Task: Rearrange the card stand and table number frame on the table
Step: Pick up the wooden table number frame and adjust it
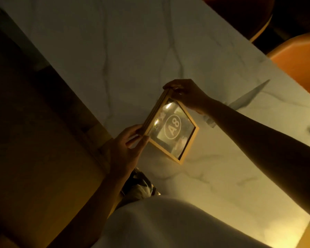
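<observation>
— Premises type? We record a dining venue, a restaurant or café, dimly lit.

— Evidence? A marble-patterned table carries a wooden table number frame marked "A8". Beyond the table's far edge we note orange chairs. A clear card stand stands on the table beside the frame.

A square table number frame with a light wooden rim and a glossy glazed face is seen tilted over the table; a circled "A8" is shown on its face; reflections are carried by the glass; it is gripped at two corners.
</observation>
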